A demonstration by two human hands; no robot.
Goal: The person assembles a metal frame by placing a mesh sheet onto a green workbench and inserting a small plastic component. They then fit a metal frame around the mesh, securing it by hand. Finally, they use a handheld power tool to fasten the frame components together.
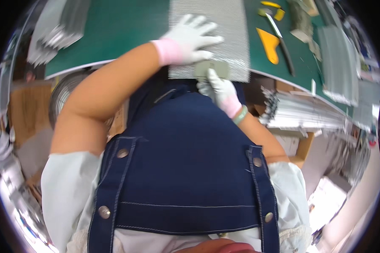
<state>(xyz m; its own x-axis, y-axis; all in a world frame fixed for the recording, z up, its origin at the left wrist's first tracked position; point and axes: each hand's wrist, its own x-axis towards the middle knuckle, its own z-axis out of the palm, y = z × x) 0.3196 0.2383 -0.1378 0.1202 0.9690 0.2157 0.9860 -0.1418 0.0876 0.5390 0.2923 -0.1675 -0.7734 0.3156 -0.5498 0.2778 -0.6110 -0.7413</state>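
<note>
**Left hand [194, 39] bracing, right hand [221, 90] pinching!**

The left is lying open on the sheet [234, 42], which is running lengthwise away over the table [124, 29]; the right is gripping the block [218, 66], long axis crosswise, at the sheet's near end. Pressing flat, holding square should be working best.

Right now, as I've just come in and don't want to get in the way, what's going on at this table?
A person in white gloves is working with a silvery sheet on the green table. The left hand is spread flat on it. The right hand holds a grey-green plate at its near edge, thumb on top. To the right, a yellow scraper and a knife lie on the table, neither in hand.
</note>
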